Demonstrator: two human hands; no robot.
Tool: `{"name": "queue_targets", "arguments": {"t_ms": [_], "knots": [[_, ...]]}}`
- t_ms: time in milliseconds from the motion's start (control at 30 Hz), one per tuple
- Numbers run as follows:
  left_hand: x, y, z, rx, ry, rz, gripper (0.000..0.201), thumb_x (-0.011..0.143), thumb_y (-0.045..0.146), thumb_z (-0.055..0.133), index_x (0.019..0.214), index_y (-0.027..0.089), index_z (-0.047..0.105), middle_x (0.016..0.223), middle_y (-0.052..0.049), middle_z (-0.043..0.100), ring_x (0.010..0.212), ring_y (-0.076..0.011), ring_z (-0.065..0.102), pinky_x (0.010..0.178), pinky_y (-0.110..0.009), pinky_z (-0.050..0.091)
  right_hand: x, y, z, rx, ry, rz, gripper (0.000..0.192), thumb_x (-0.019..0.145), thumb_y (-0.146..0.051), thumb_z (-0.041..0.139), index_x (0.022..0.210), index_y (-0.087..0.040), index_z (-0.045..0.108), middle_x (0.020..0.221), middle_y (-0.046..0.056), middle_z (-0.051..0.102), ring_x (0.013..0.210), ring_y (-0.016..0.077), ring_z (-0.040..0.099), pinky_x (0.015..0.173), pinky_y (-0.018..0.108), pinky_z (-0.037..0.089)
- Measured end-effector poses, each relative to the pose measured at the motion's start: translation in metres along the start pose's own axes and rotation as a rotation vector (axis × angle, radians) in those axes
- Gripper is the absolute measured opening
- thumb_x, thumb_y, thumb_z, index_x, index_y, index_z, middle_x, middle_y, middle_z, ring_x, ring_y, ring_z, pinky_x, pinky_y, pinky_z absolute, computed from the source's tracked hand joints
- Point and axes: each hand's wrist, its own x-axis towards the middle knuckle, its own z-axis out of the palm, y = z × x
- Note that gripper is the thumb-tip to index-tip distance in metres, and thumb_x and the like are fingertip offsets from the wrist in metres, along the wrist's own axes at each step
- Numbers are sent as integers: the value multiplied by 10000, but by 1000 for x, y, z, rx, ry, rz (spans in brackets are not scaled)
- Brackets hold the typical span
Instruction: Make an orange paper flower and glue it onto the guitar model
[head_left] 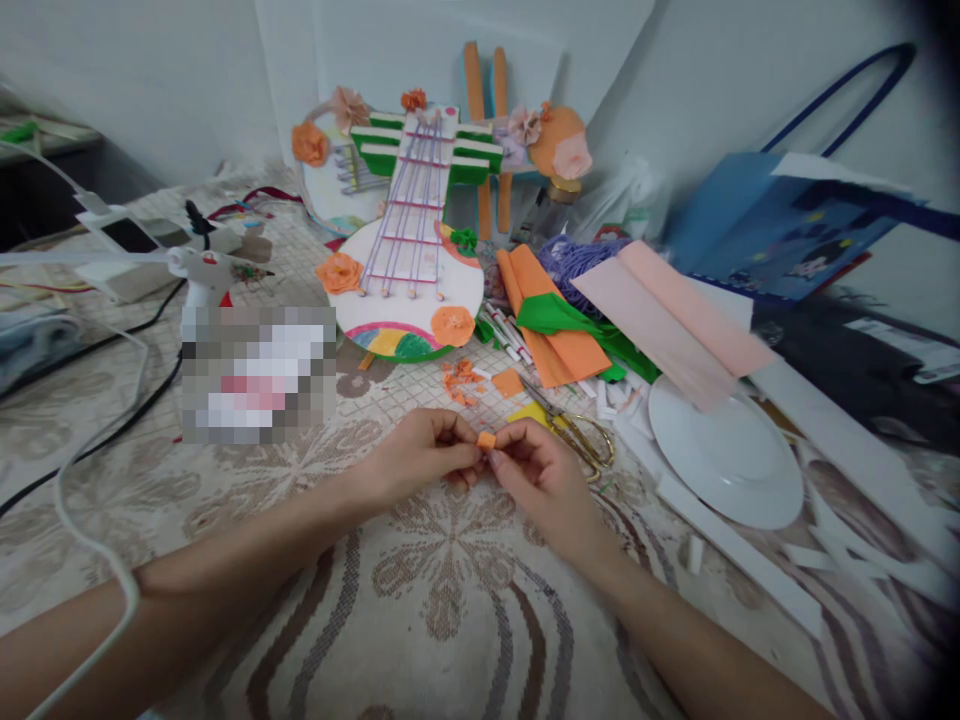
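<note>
A small piece of orange paper point(487, 440) is pinched between the fingertips of both hands, above the patterned tablecloth point(450, 640). My left hand point(427, 448) grips its left side, and my right hand point(541, 470) holds the right side. Just beyond them lie orange paper scraps point(461, 380), a flat orange paper square point(508, 382) and a yellow paper piece point(531, 413). Gold-handled scissors point(574, 432) rest beside my right hand. Farther back stands a cardboard guitar point(412, 270) with purple strings and orange paper flowers.
A white glue gun point(202, 280) and cables are at the left, one white cable crossing my left forearm. On the right are folded orange paper point(555, 340), pink paper point(675, 320), a white plate point(726, 450), white strips and a blue bag point(795, 220).
</note>
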Motion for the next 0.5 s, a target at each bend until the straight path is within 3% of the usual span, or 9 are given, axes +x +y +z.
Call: {"name": "queue_targets", "arguments": {"t_ms": [500], "knots": [[1,0,0,39,-11,-18,131,697,207,659,720,119,564,615,8,628,530,-81,573,564,-219,476,1,-6,-1,11,20,66,38,808,-188,533,778,-178,512,665,-25,517,574,103,473,520,214,380]]}}
